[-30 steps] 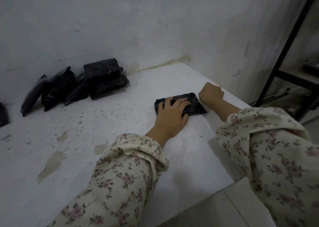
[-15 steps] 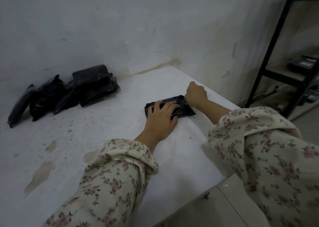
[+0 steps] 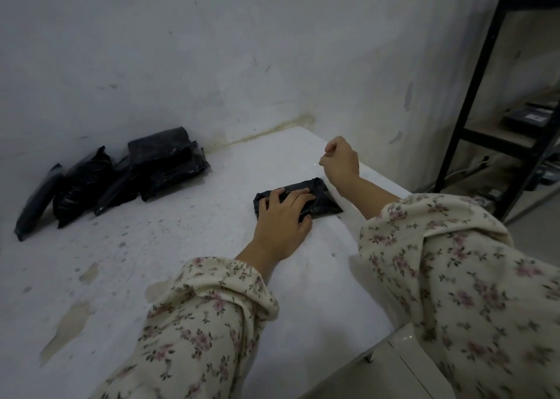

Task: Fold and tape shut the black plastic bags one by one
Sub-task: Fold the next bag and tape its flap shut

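By the grey-white plaster wall (image 3: 212, 50), at left, a heap of filled black plastic bags (image 3: 136, 174); at right, a black metal shelf rack (image 3: 485, 65). Near the right edge of the stained white table (image 3: 181, 247), 1 folded black plastic bag (image 3: 322, 200), pressed under the flat left hand (image 3: 281, 220). Behind it the right hand (image 3: 341, 163), fingers curled; cannot tell if pinching anything.

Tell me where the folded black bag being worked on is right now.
Head view: the folded black bag lies right of centre on the white table, pressed under the left hand, with the right hand just beyond its far right corner.
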Demonstrator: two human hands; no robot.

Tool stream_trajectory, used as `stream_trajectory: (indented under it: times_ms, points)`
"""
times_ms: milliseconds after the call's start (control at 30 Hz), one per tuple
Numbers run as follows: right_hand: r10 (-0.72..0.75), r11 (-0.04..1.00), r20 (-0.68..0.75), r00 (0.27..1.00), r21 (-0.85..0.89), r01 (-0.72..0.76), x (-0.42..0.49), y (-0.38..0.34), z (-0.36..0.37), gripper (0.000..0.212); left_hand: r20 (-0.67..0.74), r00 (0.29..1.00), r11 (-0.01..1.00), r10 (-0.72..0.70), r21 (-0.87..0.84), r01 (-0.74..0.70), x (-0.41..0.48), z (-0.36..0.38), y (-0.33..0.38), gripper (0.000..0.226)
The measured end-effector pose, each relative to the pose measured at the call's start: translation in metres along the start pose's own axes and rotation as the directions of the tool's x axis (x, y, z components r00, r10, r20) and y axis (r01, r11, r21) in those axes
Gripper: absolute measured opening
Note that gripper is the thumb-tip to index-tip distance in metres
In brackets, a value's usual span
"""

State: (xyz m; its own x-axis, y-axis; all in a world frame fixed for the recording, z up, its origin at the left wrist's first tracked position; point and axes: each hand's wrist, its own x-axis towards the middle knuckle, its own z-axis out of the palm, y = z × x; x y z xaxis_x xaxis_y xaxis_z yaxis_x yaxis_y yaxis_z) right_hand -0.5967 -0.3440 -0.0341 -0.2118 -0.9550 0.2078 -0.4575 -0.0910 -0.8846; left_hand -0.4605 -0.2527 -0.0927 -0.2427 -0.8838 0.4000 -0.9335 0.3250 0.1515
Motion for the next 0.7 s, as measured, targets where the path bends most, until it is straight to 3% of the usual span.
stream_trajectory:
  times_ms: [233,433,700]
  points:
    - [-0.03,0.984,-0.036,0.999,0.176,0.036,0.009,-0.003,0.002,0.034,0.005,1.0,1.0,-0.007,-0.004,0.007,0.001,0.0,0.0,0.062]
    - [-0.114,0.977,-0.044,0.992,0.179,0.12,-0.001,-0.01,0.011,0.036,-0.003,1.0,1.0,0.005,-0.026,-0.005,0.002,0.002,-0.003,0.059]
    - [-0.31,0.945,0.053,0.949,0.123,0.302,-0.007,-0.052,0.031,0.037,-0.018,1.0,1.0,-0.006,0.008,0.006,0.015,0.006,-0.008,0.061]
